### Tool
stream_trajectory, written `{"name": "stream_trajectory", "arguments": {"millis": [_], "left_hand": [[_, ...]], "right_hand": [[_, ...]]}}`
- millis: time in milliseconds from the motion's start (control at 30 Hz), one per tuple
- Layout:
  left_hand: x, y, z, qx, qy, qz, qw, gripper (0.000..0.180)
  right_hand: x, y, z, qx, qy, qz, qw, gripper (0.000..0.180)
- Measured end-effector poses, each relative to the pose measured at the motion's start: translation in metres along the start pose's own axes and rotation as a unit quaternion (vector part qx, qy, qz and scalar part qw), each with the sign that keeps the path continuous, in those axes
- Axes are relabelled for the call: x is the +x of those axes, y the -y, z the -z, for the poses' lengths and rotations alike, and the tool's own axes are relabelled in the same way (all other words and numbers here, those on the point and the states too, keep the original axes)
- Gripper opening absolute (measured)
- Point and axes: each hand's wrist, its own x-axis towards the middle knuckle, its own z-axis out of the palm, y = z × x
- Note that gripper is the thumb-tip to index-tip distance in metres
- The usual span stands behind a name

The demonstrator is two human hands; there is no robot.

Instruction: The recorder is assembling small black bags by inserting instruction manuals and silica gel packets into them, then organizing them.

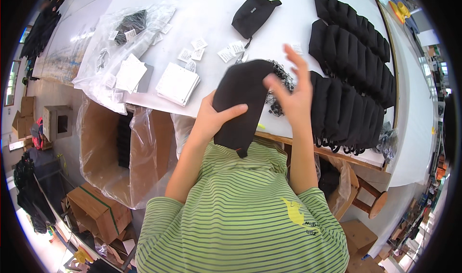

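A black fabric pouch (243,92) is held up in front of me, over the near edge of the table. My left hand (211,116) grips its left side, with the thumb lying across the front. Just to the right of the pouch, my right hand (296,92) is raised with its fingers apart, slightly blurred and holding nothing. Behind the two hands lies a tangle of thin black cords (284,75), partly hidden. Another black pouch (253,15) rests farther back, a small strap at its corner.
Rows of black pouches (353,46) fill the right of the white table (202,13). Paper tags (231,51), a stack of white cards (177,84) and a clear plastic bag (103,56) lie to the left. A plastic-lined cardboard box (103,148) stands below the table's left edge.
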Motion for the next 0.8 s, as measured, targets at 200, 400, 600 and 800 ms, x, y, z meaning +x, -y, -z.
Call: {"name": "stream_trajectory", "arguments": {"millis": [200, 400, 600, 800], "left_hand": [[-0.006, 0.007, 0.008, 0.070, 0.014, 0.012, 0.997, 0.048], [-0.001, 0.010, 0.004, 0.070, 0.030, 0.024, 0.997, 0.047], [0.000, 0.016, 0.008, 0.077, 0.031, 0.025, 0.996, 0.046], [0.000, 0.014, 0.005, 0.093, 0.027, 0.027, 0.995, 0.046]], "right_hand": [[-0.004, -0.009, 0.005, 0.147, 0.059, -0.087, 0.983, 0.049], [-0.010, -0.032, -0.004, 0.104, 0.046, -0.111, 0.987, 0.048], [-0.004, -0.031, 0.006, 0.183, -0.016, -0.163, 0.969, 0.040], [-0.013, -0.040, -0.001, 0.023, 0.018, -0.093, 0.995, 0.052]]}}
